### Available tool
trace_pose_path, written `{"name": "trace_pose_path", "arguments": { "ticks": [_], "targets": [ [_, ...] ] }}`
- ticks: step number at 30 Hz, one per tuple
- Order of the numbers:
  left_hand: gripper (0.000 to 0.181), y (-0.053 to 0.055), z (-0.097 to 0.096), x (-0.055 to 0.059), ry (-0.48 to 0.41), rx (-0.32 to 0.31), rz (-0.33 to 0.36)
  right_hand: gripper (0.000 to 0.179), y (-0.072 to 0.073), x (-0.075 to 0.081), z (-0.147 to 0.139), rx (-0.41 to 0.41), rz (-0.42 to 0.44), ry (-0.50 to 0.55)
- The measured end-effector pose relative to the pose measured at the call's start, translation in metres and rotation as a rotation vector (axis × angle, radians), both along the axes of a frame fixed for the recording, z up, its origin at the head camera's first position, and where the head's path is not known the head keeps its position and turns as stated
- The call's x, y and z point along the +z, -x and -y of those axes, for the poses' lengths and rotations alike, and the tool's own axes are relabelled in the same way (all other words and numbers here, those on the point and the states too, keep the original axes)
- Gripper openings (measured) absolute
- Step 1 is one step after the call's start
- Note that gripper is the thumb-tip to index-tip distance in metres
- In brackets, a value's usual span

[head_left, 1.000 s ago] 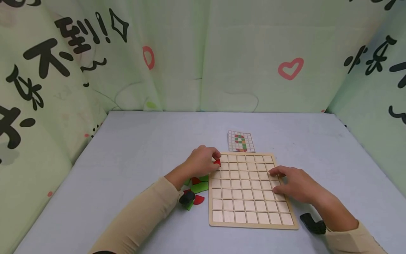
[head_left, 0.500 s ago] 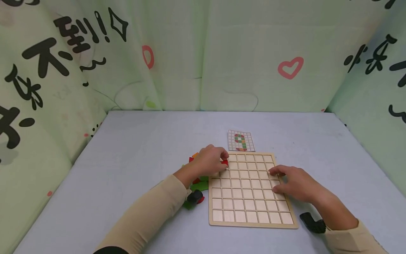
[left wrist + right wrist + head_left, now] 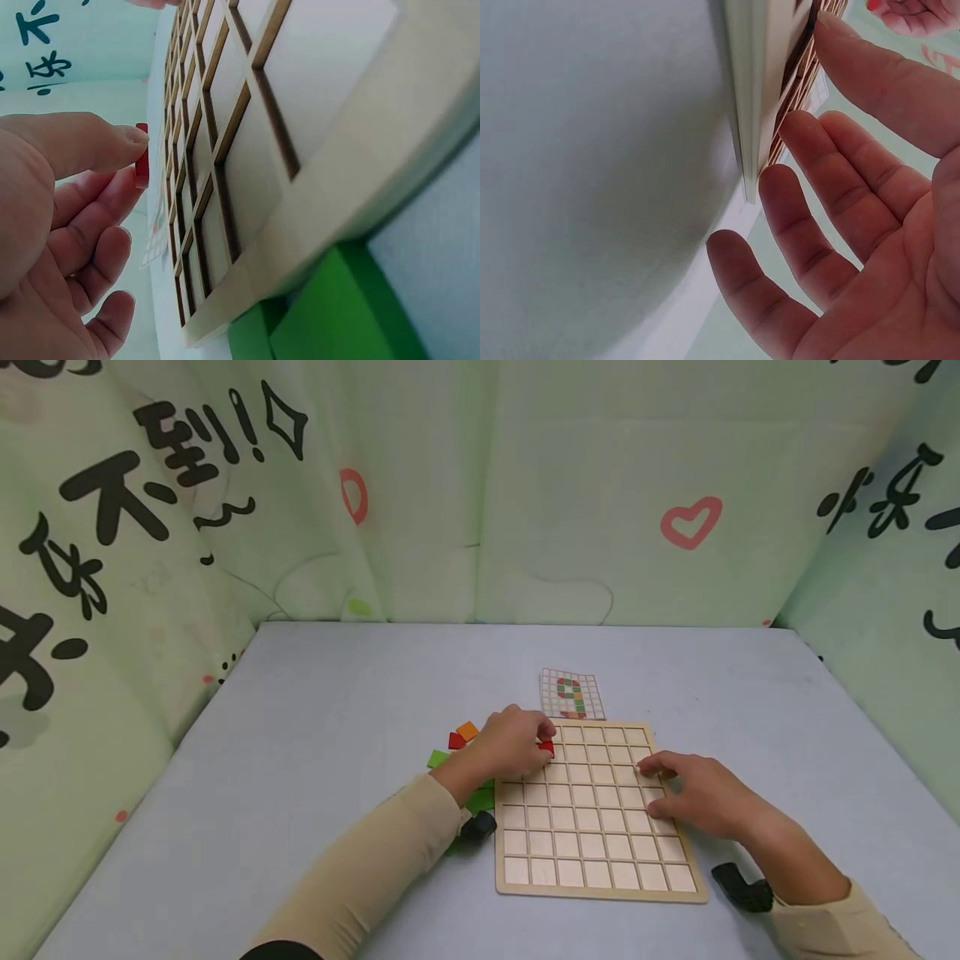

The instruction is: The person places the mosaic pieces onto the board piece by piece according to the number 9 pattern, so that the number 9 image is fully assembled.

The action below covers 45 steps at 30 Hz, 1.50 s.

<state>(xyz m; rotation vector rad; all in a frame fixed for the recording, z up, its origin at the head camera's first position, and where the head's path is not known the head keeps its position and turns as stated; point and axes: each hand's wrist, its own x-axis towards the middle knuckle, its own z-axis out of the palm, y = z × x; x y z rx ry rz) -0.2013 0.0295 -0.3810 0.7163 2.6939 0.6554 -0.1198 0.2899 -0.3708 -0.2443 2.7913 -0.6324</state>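
Left hand [image 3: 513, 745] is pinching a red piece [image 3: 142, 171] over a gridded board [image 3: 592, 818] — right hand [image 3: 701, 793], fingers loosely spread, is resting at its edge; curtain writing [image 3: 109, 514] is showing 不.

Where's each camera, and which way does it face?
Head: on the head, facing forward-down at the grid board; left hand, right hand and sleeves show.
Left wrist: on that wrist, facing board and red piece; mainly left hand shows.
Right wrist: on that wrist, facing the board's edge; both hands show.
Both wrist views share the board.
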Motion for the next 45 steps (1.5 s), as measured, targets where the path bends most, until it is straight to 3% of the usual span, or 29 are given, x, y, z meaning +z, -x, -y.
{"name": "trace_pose_path", "arguments": {
  "ticks": [12, 22, 45],
  "targets": [
    [0.025, -0.003, -0.009, -0.004, 0.022, -0.020, -0.078, 0.051, 0.001, -0.001, 0.000, 0.001, -0.005, -0.005],
    [0.025, -0.003, -0.013, -0.003, 0.056, 0.022, -0.085, 0.051, 0.001, 0.000, 0.000, 0.007, -0.009, -0.001],
    [0.021, -0.004, -0.021, -0.008, 0.114, 0.036, -0.136, 0.051, 0.001, -0.001, -0.004, 0.038, -0.029, 0.016]
  ]
}}
